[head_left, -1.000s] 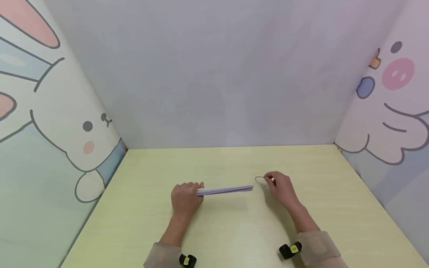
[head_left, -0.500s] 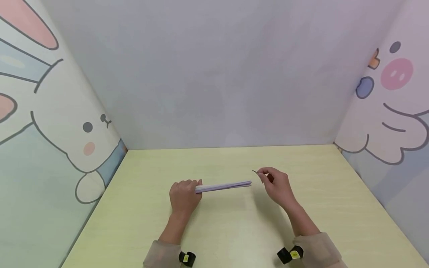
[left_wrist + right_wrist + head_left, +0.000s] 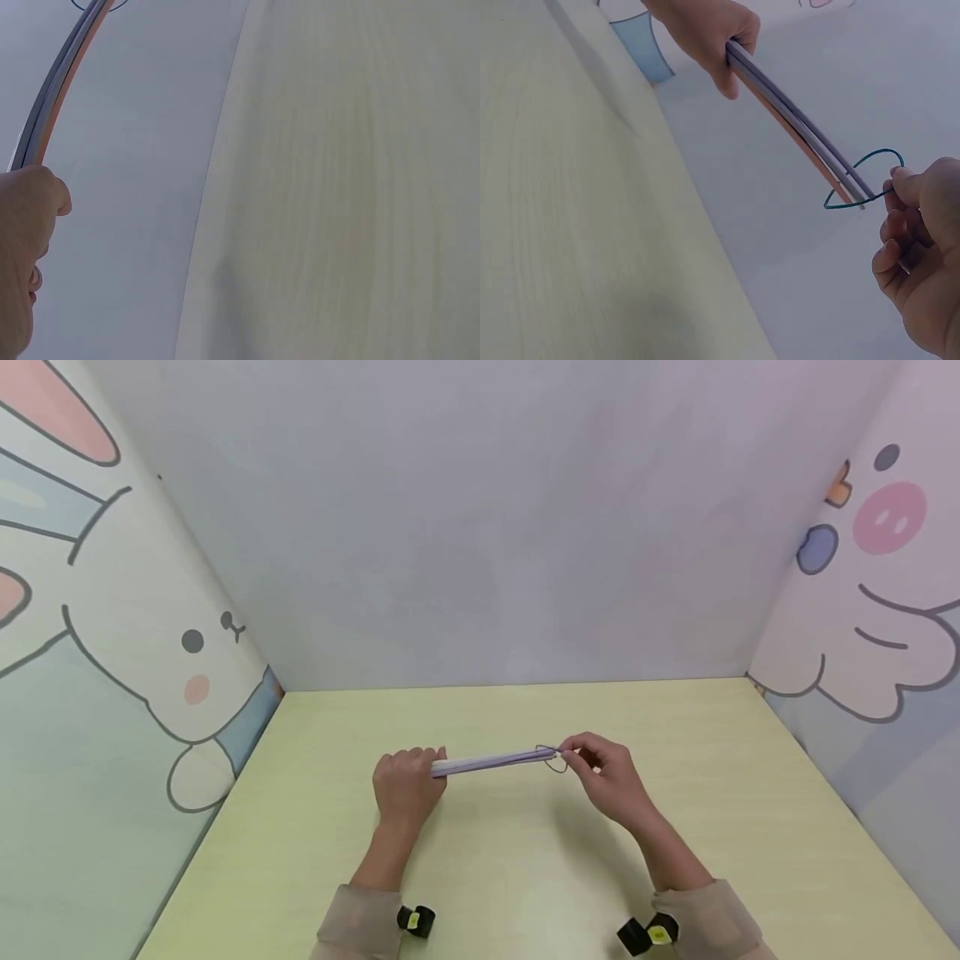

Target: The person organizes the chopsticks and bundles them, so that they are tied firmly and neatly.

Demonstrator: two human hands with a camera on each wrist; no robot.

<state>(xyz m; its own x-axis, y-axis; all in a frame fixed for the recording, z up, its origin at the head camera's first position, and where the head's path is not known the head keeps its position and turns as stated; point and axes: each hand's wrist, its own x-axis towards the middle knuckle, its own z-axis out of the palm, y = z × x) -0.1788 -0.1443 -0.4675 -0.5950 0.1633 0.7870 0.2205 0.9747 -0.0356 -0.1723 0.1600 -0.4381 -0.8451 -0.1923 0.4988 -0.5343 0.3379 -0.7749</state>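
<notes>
My left hand (image 3: 408,789) grips one end of a bundle of thin, straight sticks (image 3: 491,763), held above the table and pointing right. They look pale purple and white in the head view; an orange one shows among the grey-purple sticks (image 3: 802,124) in the right wrist view. Between thumb and index finger, my right hand (image 3: 606,775) pinches a thin dark-green elastic band (image 3: 845,206). This band forms a loose loop around the free ends of the sticks, wider than the bundle. In the left wrist view, part of the loop shows behind the sticks (image 3: 64,82).
A pale wood-grain table (image 3: 480,868) lies below both hands. A plain grey wall (image 3: 487,527) stands at its far edge, with cartoon-printed panels (image 3: 112,710) at the left and right. Black wrist cameras (image 3: 648,935) sit at both cuffs.
My right hand has moved left with the elastic band, whose loop now surrounds the sticks' free ends; before, it was apart from them. My left hand has risen slightly with the bundle.
</notes>
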